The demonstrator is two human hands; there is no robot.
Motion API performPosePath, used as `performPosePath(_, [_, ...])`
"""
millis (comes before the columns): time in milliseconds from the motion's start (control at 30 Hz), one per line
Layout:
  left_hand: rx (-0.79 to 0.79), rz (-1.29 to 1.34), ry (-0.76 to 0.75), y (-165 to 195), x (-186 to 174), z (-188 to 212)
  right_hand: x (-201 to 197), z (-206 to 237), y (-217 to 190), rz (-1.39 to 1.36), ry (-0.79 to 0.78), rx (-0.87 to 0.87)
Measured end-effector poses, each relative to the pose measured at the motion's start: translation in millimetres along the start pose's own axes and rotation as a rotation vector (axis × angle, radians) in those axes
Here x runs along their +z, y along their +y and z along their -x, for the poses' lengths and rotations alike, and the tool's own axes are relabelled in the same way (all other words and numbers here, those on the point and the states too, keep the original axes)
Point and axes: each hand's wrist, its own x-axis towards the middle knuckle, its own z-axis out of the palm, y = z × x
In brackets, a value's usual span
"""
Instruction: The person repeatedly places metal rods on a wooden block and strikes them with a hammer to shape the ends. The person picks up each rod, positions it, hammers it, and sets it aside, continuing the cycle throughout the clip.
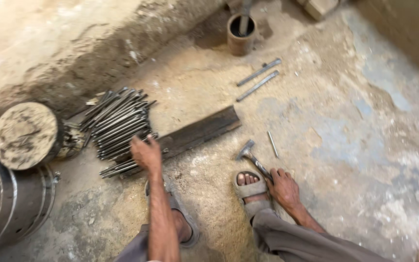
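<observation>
Nearest, two sandalled feet stood on the dusty concrete floor (345, 145), the right foot (250, 187) just beside the right hand (283, 187). That hand lay low on the floor with its fingers curled around the handle end of a hammer (252, 160), whose metal head pointed far and left, resting on the ground. The left forearm ran straight out from the near edge, and the left hand (146, 153) reached over the near end of a pile of steel rods (120, 128); its fingers were bent down onto the rods, though whether they gripped one could not be told through the blur.

Just right of the pile a dark flat steel bar (197, 133) lay slantwise, its near end touching the rods by the left hand. A single thin pin (272, 144) lay just beyond the hammer head. To the right the floor stretched open and bare, patched grey and blue.

At the near left edge stood a metal drum (10, 206), with a mud-caked round block (25, 135) just behind it. Farther off, two loose rods (258, 79) lay side by side, and beyond them a rusty short pipe section (241, 33) stood upright near the raised earthen edge.
</observation>
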Motion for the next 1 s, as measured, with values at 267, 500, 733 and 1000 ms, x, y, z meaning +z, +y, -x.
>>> performPosePath(267, [0.019, -0.442, -0.221, -57, -50, -68, -3, -16, -5, 0.105, -0.204, 0.040])
performPosePath(500, [0.528, -0.754, -0.272, -39, -55, -117, -3, -20, -9, 0.110, -0.233, 0.055])
performPosePath(733, [0.701, -0.728, -0.320, -48, -62, -125, 5, -25, 2, 0.088, -0.303, 0.053])
performPosePath(1000, [0.976, 0.084, 0.140, 13, -105, -116, 36, -41, 19, 0.097, -0.339, -0.055])
